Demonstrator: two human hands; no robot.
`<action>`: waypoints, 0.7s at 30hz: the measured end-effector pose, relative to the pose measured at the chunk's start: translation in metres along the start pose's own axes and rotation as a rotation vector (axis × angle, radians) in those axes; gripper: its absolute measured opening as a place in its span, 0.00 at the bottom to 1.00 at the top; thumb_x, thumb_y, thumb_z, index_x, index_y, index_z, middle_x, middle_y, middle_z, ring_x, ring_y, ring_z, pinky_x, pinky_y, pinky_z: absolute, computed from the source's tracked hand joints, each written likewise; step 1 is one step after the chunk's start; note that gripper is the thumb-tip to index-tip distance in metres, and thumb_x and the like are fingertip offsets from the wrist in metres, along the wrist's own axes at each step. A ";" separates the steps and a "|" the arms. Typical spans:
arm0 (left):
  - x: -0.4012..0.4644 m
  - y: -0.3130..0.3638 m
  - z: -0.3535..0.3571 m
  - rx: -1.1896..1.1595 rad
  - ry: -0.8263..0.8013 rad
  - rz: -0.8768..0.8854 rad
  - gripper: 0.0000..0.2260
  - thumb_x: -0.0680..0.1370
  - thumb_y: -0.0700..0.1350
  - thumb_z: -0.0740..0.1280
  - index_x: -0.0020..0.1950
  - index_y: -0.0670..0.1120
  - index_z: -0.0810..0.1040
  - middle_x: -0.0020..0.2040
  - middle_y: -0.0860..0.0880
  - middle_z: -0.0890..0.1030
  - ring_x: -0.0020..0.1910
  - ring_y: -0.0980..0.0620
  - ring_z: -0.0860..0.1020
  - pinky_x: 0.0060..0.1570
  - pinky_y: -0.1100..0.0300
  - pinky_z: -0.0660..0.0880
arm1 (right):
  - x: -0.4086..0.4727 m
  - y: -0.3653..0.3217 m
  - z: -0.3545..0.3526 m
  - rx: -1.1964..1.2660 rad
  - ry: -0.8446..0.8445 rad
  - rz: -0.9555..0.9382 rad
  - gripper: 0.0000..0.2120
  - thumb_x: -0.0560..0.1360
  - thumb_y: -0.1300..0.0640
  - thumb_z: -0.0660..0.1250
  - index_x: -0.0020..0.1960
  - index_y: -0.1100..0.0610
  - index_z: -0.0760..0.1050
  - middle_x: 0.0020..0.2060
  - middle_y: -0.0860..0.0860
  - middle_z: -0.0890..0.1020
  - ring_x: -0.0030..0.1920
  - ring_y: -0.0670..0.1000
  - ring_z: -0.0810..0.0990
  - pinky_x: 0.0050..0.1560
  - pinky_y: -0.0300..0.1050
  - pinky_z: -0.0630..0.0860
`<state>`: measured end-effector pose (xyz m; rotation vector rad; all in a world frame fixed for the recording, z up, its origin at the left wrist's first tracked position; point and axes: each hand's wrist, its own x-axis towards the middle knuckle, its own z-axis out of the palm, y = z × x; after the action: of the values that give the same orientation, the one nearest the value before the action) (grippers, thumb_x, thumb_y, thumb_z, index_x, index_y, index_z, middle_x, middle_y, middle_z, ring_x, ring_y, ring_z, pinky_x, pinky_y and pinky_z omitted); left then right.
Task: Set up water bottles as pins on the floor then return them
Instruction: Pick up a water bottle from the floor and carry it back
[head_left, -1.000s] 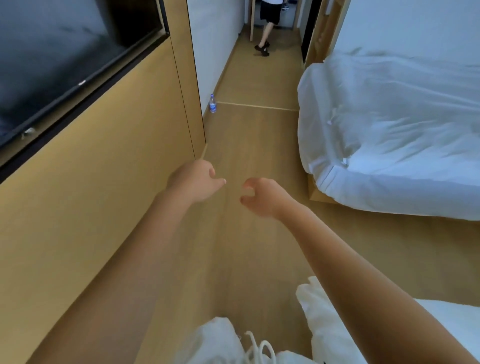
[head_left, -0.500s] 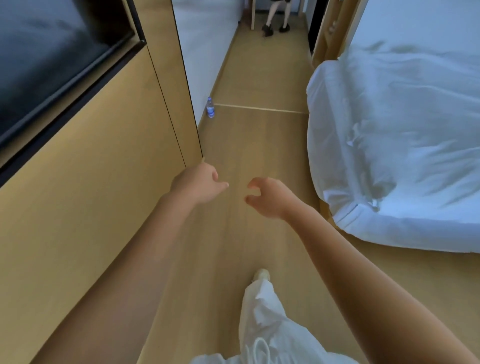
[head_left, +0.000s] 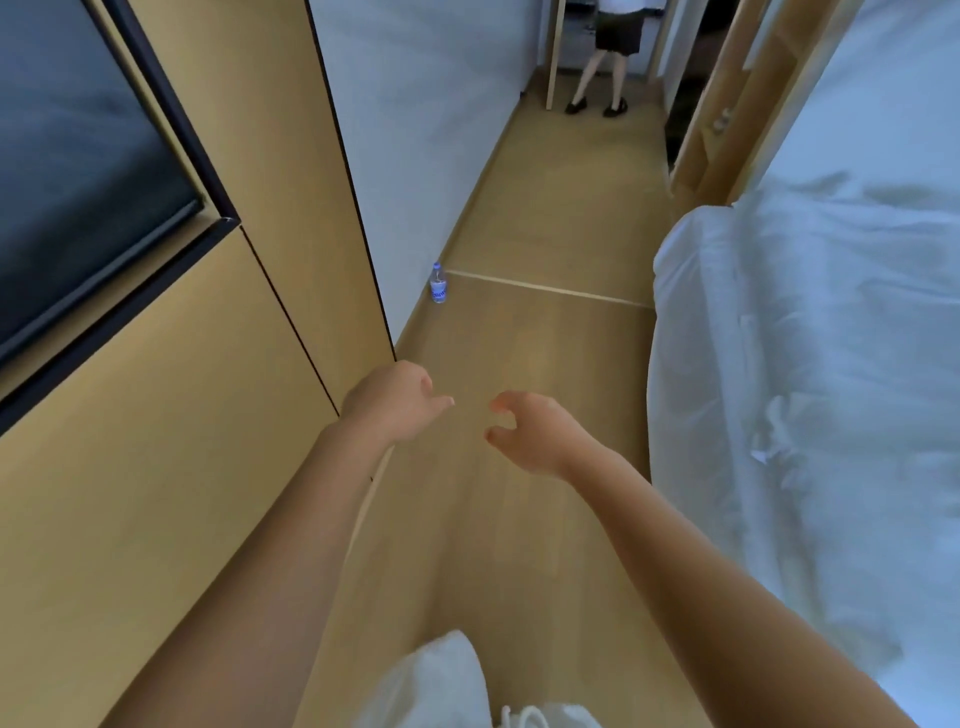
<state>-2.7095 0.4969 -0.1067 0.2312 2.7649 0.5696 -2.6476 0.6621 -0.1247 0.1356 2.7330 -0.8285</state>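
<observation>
Both hands were extended forward over the wooden floor (head_left: 519, 332) and held nothing. The left hand (head_left: 392, 402) had loosely curled fingers; the right hand (head_left: 530, 434) was relaxed, with thumb and fingers slightly bent.

One water bottle (head_left: 438, 283) stood upright on the floor well ahead of both hands, beyond and slightly to the far side of the left hand, just beside the white wall (head_left: 415, 130). No other bottle was visible.

Risks, as judged:
- A hurried reach could tip the bottle, since it is narrow and tall
- The bed (head_left: 805, 389), close beside the right hand, narrowed the passage; a foot could catch the bedding
- A second person (head_left: 613, 57) stood far ahead and could obstruct the corridor
</observation>
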 end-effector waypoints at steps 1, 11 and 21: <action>0.020 0.003 -0.001 -0.006 -0.007 0.001 0.10 0.75 0.55 0.65 0.43 0.50 0.72 0.42 0.49 0.74 0.39 0.48 0.73 0.42 0.56 0.71 | 0.020 0.004 -0.007 -0.001 -0.007 -0.002 0.22 0.77 0.51 0.61 0.69 0.55 0.68 0.66 0.53 0.74 0.65 0.54 0.72 0.58 0.43 0.68; 0.260 0.022 -0.043 -0.028 -0.022 -0.026 0.12 0.75 0.53 0.65 0.38 0.47 0.69 0.36 0.49 0.71 0.35 0.49 0.70 0.36 0.59 0.65 | 0.250 0.023 -0.090 -0.008 -0.055 0.013 0.22 0.77 0.50 0.62 0.69 0.53 0.68 0.68 0.52 0.72 0.66 0.53 0.71 0.61 0.41 0.66; 0.463 0.057 -0.071 0.003 -0.070 -0.111 0.13 0.76 0.55 0.62 0.39 0.46 0.70 0.38 0.50 0.73 0.37 0.50 0.71 0.35 0.60 0.66 | 0.455 0.056 -0.168 -0.041 -0.138 0.001 0.23 0.77 0.50 0.60 0.71 0.52 0.66 0.68 0.50 0.71 0.65 0.52 0.72 0.59 0.41 0.67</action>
<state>-3.1621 0.6235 -0.1443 0.0961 2.6908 0.5186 -3.1134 0.8053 -0.1545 0.0688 2.6181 -0.7517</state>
